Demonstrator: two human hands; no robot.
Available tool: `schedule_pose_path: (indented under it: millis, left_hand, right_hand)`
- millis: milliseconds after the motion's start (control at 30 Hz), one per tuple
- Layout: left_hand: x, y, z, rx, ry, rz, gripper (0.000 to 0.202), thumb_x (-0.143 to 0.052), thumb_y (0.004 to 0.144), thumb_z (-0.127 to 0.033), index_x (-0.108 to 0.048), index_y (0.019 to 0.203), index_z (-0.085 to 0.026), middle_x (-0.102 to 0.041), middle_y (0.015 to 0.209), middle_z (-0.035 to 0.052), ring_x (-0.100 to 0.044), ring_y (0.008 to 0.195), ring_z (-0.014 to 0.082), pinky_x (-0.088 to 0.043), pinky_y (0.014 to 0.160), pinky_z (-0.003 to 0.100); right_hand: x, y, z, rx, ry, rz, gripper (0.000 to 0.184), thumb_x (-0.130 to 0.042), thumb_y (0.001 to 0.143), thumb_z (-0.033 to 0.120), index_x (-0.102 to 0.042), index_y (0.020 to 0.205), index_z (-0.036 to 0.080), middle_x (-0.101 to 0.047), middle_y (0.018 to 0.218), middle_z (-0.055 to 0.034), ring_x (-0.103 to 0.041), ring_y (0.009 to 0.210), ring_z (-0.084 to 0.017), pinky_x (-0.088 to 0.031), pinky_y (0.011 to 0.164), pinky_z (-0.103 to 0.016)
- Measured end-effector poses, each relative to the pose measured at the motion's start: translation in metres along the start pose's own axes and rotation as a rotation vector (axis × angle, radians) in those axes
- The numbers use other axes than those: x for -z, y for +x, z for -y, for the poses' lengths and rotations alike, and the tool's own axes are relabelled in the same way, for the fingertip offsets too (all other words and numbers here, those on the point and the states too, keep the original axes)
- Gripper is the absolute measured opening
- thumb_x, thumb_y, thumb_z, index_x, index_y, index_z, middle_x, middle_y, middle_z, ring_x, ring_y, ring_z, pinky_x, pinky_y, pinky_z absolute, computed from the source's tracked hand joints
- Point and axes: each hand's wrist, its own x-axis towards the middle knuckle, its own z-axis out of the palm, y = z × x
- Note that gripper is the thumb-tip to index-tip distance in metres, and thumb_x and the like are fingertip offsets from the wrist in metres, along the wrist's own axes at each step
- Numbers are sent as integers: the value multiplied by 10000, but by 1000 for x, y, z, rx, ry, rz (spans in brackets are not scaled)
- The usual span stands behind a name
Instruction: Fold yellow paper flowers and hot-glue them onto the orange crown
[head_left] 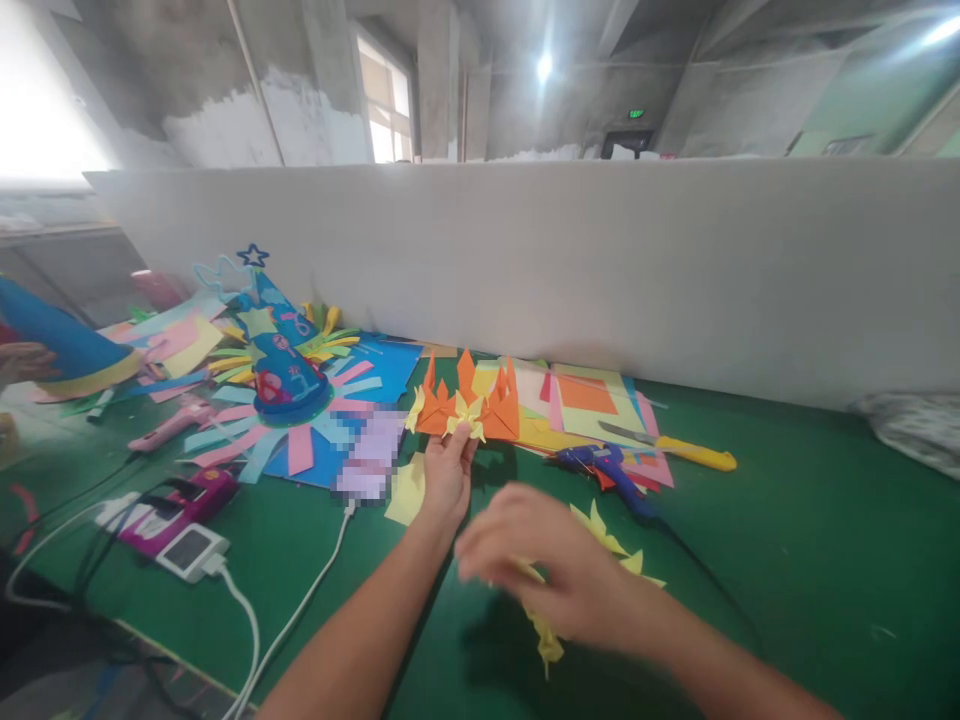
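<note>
My left hand (448, 470) grips the lower edge of an orange folded-paper crown (504, 412), fingers closed at its front. A pale yellow paper flower (466, 412) sits on the crown's front just above my fingertips, and another yellow flower (415, 408) is at its left side. Blurred by motion, my right hand (547, 565) hovers over the table, nearer to me than the crown. Its fingers are curved, but whether they hold anything is unclear. Several more yellow paper flowers (600, 528) lie beside and beneath it, partly hidden.
A blue glue gun (611, 475) and a yellow-handled knife (697, 452) lie right on the green table (810, 560) by coloured paper sheets (589, 393). Decorated cone hats (289, 375), a pink glue gun (174, 420) and a power strip (176, 510) with cables are left. Another person's hand (26, 362) touches a blue cone.
</note>
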Motion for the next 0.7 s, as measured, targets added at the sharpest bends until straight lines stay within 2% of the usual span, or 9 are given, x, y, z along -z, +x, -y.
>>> schedule_pose_path:
  millis: [67, 133, 200, 267, 367, 567, 700]
  left_hand:
    - [-2, -2, 0, 4, 4, 23, 283, -776, 602, -162, -586, 811, -161, -680, 756, -15, -659, 702, 93, -514, 681, 191]
    - [-5, -5, -1, 6, 14, 51, 305, -784, 593, -172, -592, 830, -160, -693, 788, -2, -666, 737, 108, -513, 693, 202]
    - [-7, -8, -2, 3, 37, 87, 335, -788, 588, -186, -598, 863, -163, -702, 824, 8, -670, 773, 122, -511, 705, 213]
    - [-8, -10, -3, 2, 70, 116, 352, -787, 592, -199, -604, 891, -161, -707, 833, 14, -671, 779, 127, -508, 712, 221]
    - [-8, -10, -3, 4, 100, 123, 335, -780, 603, -207, -608, 885, -150, -710, 814, 19, -672, 769, 127, -504, 723, 226]
    - [-5, -9, 0, 8, 111, 124, 333, -768, 616, -199, -606, 903, -155, -716, 838, 26, -674, 771, 127, -497, 740, 229]
    - [-5, -9, 1, 10, 111, 126, 293, -772, 612, -204, -600, 843, -150, -712, 789, 19, -675, 751, 122, -496, 725, 225]
  right_hand:
    - [15, 8, -20, -129, -241, -231, 210, -515, 864, 172, -568, 1055, 241, -666, 1042, -38, -580, 967, -173, -409, 855, -335]
    - [29, 15, -41, -251, -458, -346, 361, -589, 815, 226, -508, 1166, 242, -616, 1142, -67, -529, 1043, -232, -379, 896, -398]
    - [37, 21, -59, -273, -569, -321, 493, -635, 776, 264, -452, 1233, 246, -566, 1231, -69, -475, 1122, -264, -323, 954, -437]
    - [39, 26, -69, -277, -626, -274, 530, -650, 761, 293, -437, 1245, 256, -564, 1238, -62, -445, 1160, -275, -297, 962, -442]
    - [34, 31, -75, -292, -665, -239, 500, -636, 770, 304, -442, 1228, 255, -601, 1179, -66, -466, 1132, -275, -299, 918, -429]
    - [28, 33, -77, -342, -685, -268, 382, -614, 778, 264, -472, 1131, 236, -653, 1040, -55, -537, 995, -254, -282, 857, -403]
    - [27, 34, -76, -344, -733, -271, 350, -598, 788, 238, -475, 1116, 226, -661, 1010, -59, -545, 962, -252, -265, 837, -397]
